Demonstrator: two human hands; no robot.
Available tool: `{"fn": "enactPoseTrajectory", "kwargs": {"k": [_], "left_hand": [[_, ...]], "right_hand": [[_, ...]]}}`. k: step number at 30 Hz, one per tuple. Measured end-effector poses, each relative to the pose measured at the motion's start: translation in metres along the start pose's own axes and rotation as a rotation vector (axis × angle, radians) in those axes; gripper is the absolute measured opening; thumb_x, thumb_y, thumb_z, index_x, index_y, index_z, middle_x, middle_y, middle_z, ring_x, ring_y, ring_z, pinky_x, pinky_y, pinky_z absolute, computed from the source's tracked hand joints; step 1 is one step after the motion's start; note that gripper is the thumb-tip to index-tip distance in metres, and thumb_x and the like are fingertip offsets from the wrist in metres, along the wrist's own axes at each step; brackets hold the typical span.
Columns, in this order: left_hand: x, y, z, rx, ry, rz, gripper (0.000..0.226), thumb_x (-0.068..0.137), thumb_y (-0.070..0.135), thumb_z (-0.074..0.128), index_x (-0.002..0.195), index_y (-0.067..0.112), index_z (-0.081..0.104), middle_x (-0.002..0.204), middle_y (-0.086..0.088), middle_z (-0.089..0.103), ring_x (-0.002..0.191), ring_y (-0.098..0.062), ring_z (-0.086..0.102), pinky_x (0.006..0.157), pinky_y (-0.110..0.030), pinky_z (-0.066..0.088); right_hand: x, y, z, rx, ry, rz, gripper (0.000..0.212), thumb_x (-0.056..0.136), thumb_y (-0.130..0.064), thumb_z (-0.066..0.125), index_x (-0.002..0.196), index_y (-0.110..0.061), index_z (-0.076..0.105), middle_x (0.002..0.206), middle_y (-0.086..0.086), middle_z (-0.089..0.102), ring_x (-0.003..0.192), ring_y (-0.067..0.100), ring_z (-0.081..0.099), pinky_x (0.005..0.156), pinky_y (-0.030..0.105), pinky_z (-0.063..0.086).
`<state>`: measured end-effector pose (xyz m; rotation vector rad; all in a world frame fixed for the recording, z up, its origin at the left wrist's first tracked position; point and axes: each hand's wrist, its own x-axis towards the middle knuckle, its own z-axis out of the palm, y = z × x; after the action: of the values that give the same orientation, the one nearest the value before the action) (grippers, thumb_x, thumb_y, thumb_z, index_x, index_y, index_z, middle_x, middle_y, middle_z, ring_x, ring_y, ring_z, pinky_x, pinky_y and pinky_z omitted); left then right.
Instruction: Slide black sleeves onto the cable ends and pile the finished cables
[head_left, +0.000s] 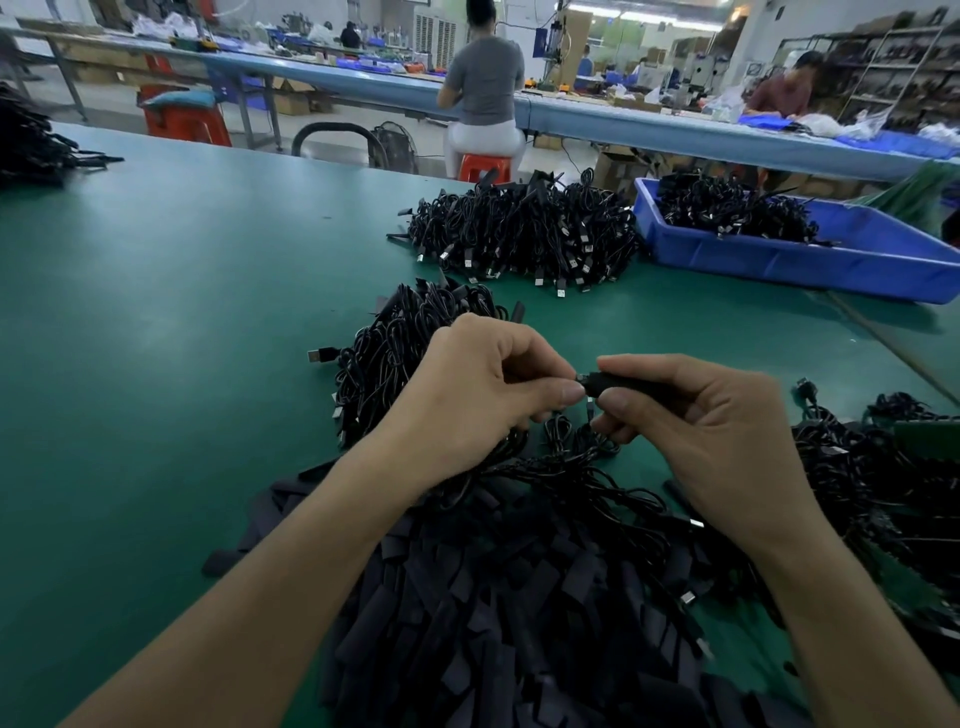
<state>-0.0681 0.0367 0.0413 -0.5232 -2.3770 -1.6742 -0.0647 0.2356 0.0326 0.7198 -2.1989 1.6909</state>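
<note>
A: Starting at the left, why that heap of cables (415, 343) just beyond the left hand (467, 395)?

B: My guess is it's the finished pile, set within easy reach so a done cable can be dropped without stretching. I can't confirm every one carries a sleeve.

A: And the left hand itself?

B: Curled closed, thumb and forefinger pinching the cable end (581, 383) at its tip. The cable's loose length hangs below the hands and I lose it among the others there. Gripping that close to the tip probably keeps the end stiff enough to aim.

A: Then the middle, where the hands meet?

B: The cable end touches the mouth of the black sleeve (628, 383). It looks barely started, so I'd judge the slide has only begun.

A: The right hand (706, 431)?

B: Closed around the sleeve, thumb beneath and fingers over the top, holding it level and facing the left hand so the two line up.

A: The dark mound beneath the forearms?

B: Loose sleeves (519, 613), heaped nearest the body, likely so either hand can pick up the next one. Further right lie more cables (883, 483), perhaps the unsleeved supply, and a blue bin (810, 260) holds still more at the far side of the green table (156, 322)
</note>
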Motion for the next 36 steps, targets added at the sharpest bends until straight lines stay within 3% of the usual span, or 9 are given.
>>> {"fn": "enactPoseTrajectory", "kwargs": {"k": [8,19,25,28,32,36], "left_hand": [[-0.002,0.002,0.000,-0.143,0.005,-0.053,0.014,0.082,0.008,0.081,0.089,0.014,0.070,0.071,-0.002,0.075,0.064,-0.015,0.072,0.059,-0.021,0.056],[-0.004,0.006,0.000,-0.103,-0.037,-0.039,0.019,0.083,0.001,0.077,0.088,0.013,0.062,0.070,-0.004,0.074,0.064,-0.020,0.072,0.060,-0.023,0.057],[-0.004,0.007,0.002,-0.142,-0.031,-0.066,0.020,0.085,-0.001,0.072,0.089,0.014,0.061,0.072,-0.004,0.075,0.066,-0.021,0.074,0.061,-0.023,0.057],[-0.004,0.007,0.002,-0.143,-0.011,-0.069,0.020,0.086,0.000,0.072,0.088,0.015,0.058,0.071,-0.002,0.075,0.066,-0.021,0.074,0.061,-0.024,0.057],[-0.004,0.009,0.003,-0.187,0.015,-0.055,0.025,0.087,-0.002,0.072,0.088,0.015,0.054,0.073,-0.006,0.075,0.066,-0.020,0.074,0.062,-0.025,0.057],[-0.005,0.011,0.007,-0.258,0.042,-0.024,0.030,0.087,-0.006,0.070,0.085,0.015,0.049,0.075,-0.012,0.075,0.067,-0.022,0.074,0.064,-0.030,0.060]], "right_hand": [[0.001,0.001,0.000,0.015,0.041,0.002,0.015,0.084,-0.023,0.071,0.099,-0.024,0.074,0.079,-0.001,0.076,0.068,0.017,0.074,0.063,0.020,0.057],[0.000,-0.002,0.004,0.043,0.002,0.028,0.023,0.080,-0.021,0.072,0.102,-0.027,0.074,0.081,-0.004,0.077,0.070,0.015,0.075,0.066,0.018,0.057],[0.000,-0.006,0.011,-0.064,0.228,0.014,0.041,0.074,-0.034,0.080,0.112,-0.042,0.065,0.088,-0.012,0.075,0.076,0.010,0.074,0.070,0.021,0.059],[-0.002,-0.008,0.020,-0.064,0.354,-0.015,0.036,0.076,-0.030,0.081,0.107,-0.039,0.066,0.088,-0.014,0.075,0.079,0.008,0.074,0.074,0.022,0.059],[-0.004,-0.012,0.034,-0.034,0.385,-0.036,0.044,0.081,-0.030,0.075,0.122,-0.036,0.060,0.091,-0.016,0.075,0.084,0.006,0.073,0.078,0.018,0.057],[-0.004,-0.013,0.038,0.008,0.385,-0.061,0.047,0.086,-0.013,0.075,0.124,-0.036,0.059,0.098,-0.021,0.075,0.086,0.004,0.073,0.078,0.016,0.056]]}}
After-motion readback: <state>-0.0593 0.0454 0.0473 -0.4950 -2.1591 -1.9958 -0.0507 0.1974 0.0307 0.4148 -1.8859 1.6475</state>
